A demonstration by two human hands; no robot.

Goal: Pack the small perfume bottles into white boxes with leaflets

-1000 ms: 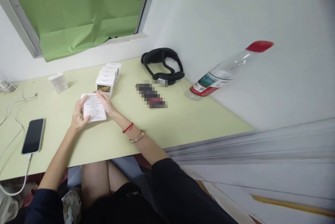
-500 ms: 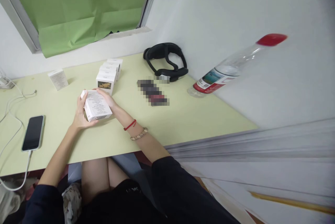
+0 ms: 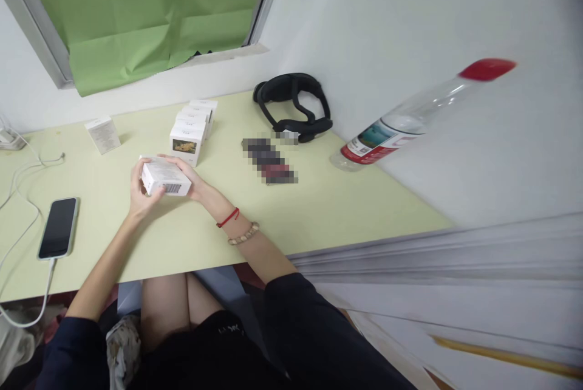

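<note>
Between my two hands is a small white carton [image 3: 164,172], held above the table with its barcode end tilted towards me. My left hand [image 3: 140,191] grips its left side, the thumb along the lower edge near the barcode. From the far right side my right hand [image 3: 187,174] wraps round it, most of its fingers hidden behind the carton. Just beyond stands a row of similar white cartons [image 3: 186,138], the front one printed with a picture of yellow flowers. Another white carton [image 3: 103,135] stands alone to the left, text on its face.
A phone [image 3: 58,228] on a white cable lies at the left of the pale table [image 3: 273,220]. At the back right are a black headset [image 3: 291,107] and a blurred-out dark item [image 3: 269,161]. A red-capped plastic bottle [image 3: 387,135] stands near the wall.
Both hands have tipped the held carton, so its barcode end now faces me and its text side shows less. My left thumb has moved up onto the lower edge.
</note>
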